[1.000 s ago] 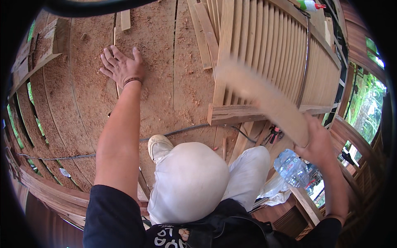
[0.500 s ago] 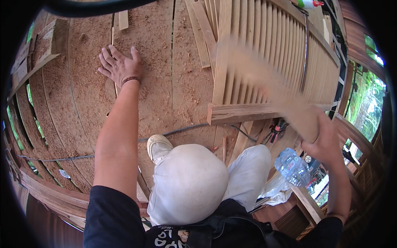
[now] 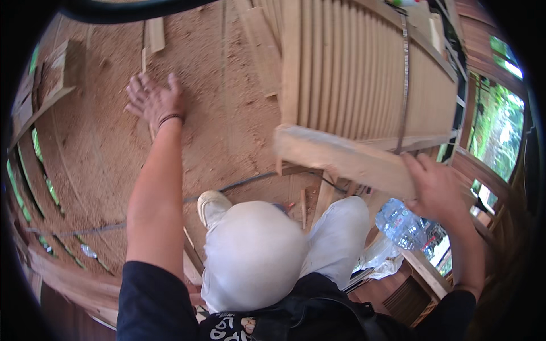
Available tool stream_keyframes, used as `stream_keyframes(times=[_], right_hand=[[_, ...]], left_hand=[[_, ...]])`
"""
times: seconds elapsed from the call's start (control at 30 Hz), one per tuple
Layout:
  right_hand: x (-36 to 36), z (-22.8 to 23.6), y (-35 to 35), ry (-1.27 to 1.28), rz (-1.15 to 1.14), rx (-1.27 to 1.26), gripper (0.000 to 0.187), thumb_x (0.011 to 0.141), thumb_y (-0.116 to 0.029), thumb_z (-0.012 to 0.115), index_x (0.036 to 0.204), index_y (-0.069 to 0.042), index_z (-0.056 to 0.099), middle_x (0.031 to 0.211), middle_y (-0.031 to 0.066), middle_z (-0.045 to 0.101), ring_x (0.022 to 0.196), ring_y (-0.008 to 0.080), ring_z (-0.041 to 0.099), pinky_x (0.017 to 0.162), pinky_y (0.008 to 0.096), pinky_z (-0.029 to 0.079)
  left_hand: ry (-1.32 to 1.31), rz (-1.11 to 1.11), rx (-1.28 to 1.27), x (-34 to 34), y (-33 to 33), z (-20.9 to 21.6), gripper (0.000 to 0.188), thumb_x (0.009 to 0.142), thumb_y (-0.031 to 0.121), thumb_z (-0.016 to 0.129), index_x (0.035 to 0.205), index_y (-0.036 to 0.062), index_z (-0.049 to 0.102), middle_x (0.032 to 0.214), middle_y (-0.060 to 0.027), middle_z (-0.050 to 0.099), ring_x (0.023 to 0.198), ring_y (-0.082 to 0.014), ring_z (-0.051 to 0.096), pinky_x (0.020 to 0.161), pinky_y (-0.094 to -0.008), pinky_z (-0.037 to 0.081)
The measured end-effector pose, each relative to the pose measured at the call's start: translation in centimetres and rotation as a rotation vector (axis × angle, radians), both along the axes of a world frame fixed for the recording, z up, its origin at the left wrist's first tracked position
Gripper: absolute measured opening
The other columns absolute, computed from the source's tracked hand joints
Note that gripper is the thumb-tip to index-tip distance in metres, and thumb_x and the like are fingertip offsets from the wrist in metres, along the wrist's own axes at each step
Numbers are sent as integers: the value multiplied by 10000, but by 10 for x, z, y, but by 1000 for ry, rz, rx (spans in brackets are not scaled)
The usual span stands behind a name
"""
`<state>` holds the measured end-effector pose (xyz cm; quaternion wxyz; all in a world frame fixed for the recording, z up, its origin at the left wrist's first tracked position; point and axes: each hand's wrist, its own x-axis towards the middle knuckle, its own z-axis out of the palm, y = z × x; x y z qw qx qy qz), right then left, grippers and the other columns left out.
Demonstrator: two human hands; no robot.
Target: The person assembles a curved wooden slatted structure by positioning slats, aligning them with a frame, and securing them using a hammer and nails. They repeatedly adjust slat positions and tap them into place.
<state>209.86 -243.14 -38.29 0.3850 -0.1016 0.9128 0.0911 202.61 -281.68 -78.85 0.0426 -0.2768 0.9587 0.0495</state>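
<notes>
My left hand [image 3: 157,101] rests with its fingers spread on the wooden plank floor [image 3: 199,131], which is strewn with sawdust and shavings. A bead bracelet circles that wrist. In my right hand [image 3: 437,187] is one end of a thick wooden block [image 3: 341,158], its fingers wrapped round it. The block lies across the near edge of a slatted wooden panel [image 3: 352,74] in front of me and covers part of that edge. Whether the block touches the panel I cannot tell. A dark strap [image 3: 404,79] runs across the panel's right part.
Loose wooden strips [image 3: 259,48] lie left of the panel, and a short wood piece [image 3: 156,34] farther left. A dark cable [image 3: 244,183] crosses the floor before my knees. A clear plastic bottle [image 3: 400,223] stands below my right hand. A wooden frame piece [image 3: 57,79] is at far left.
The wooden block has swung down from a raised, slanting position to the panel's near edge, with my right hand still round it. My left hand stays on the floor; the view has shifted slightly.
</notes>
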Motion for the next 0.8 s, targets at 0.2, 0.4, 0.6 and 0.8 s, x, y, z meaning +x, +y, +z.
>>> stream_keyframes(times=[0.2, 0.4, 0.6, 0.8], right_hand=[[17, -2, 11, 313, -127, -146, 810, 605, -185, 794, 1355, -60, 516, 1074, 192, 609, 977, 398, 637, 830, 469, 522], [12, 17, 23, 108, 76, 22, 789, 639, -191, 788, 1373, -73, 521, 1092, 192, 612, 983, 406, 639, 870, 476, 518], [11, 9, 23, 144, 10, 54, 782, 639, -182, 787, 1371, -93, 525, 1121, 176, 627, 1019, 401, 643, 888, 473, 518], [11, 11, 27, 396, -111, -132, 824, 587, -140, 780, 1364, -58, 519, 1064, 181, 620, 982, 383, 643, 862, 471, 520]], left_hand=[[-7, 15, 20, 0, 0, 10, 825, 960, 591, 419, 1586, 101, 199, 1667, -111, 115, 1552, -270, 33, 1244, -519, 18], [17, -2, -37, -1, -2, 3, 832, 958, 604, 414, 1585, 100, 200, 1659, -112, 134, 1548, -276, 55, 1240, -532, 28], [61, -17, -36, 3, -7, -10, 846, 963, 641, 376, 1586, 98, 196, 1660, -130, 126, 1548, -283, 45, 1237, -535, 18], [39, -26, -38, 1, -3, -11, 857, 956, 647, 379, 1587, 96, 200, 1662, -129, 126, 1548, -282, 47, 1237, -527, 21]])
